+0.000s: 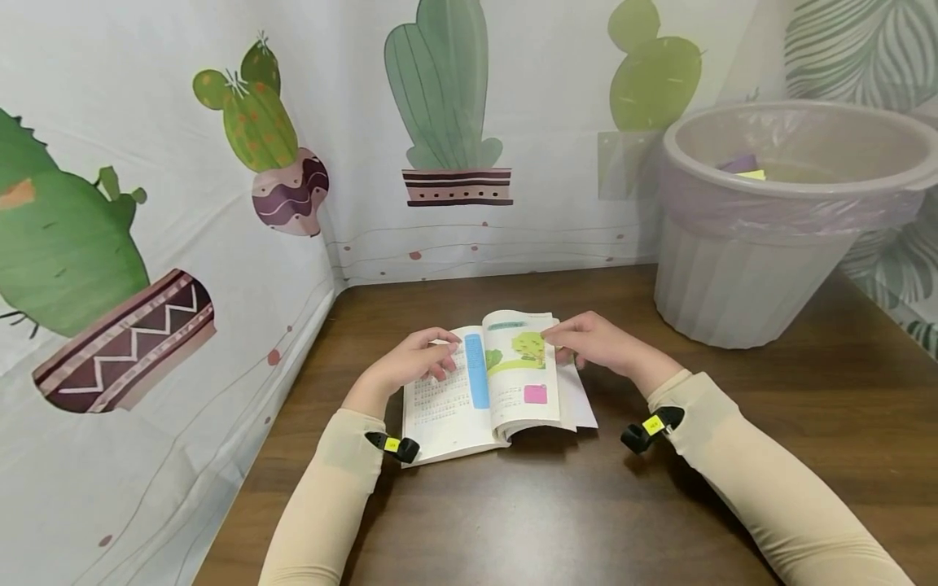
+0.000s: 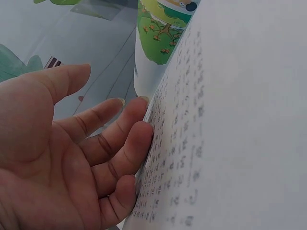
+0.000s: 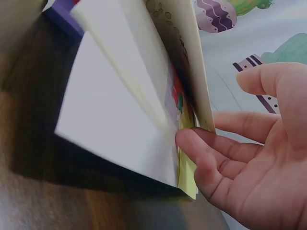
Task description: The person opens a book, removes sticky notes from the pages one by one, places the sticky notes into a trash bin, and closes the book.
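An open book lies flat on the brown table. A long blue sticky strip sits by the fold and a pink sticky note on the right page. My left hand rests on the left page, its fingers nearly straight against the printed text. My right hand lies at the book's right edge. Its fingertips touch the loose page edges, with the thumb held apart.
A large pale bin with a plastic liner stands at the back right and holds small purple and yellow scraps. Cactus-print cloth walls close in the left and back sides. Bare table stretches in front of the book.
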{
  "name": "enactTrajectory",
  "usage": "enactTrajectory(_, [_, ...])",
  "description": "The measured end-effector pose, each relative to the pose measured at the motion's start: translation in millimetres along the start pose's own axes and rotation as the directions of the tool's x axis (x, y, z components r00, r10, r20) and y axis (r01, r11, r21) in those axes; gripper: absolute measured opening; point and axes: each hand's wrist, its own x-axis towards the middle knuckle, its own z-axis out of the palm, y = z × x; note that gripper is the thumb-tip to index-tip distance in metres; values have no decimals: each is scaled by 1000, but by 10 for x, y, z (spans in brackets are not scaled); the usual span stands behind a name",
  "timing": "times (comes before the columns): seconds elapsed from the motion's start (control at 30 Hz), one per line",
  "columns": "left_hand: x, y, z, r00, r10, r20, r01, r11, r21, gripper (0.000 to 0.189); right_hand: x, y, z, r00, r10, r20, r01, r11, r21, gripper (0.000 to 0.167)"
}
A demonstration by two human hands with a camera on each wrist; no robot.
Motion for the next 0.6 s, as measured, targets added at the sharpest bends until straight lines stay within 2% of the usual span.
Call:
enactTrajectory(0.2, [17, -11, -5, 1000, 2, -3, -2, 1000, -2, 40, 6, 2, 43, 999, 12, 30, -14, 998, 55, 44])
enactTrajectory(0.43, [33, -21, -7, 1000, 5, -9, -5, 1000, -1, 36, 1, -57, 114, 1000, -19, -21, 19, 1000, -10, 45])
enactTrajectory(0.6, [15, -30, -20, 1000, 12, -15, -12, 1000, -10, 35, -26, -133, 154, 997, -69, -20, 67, 994, -85, 47])
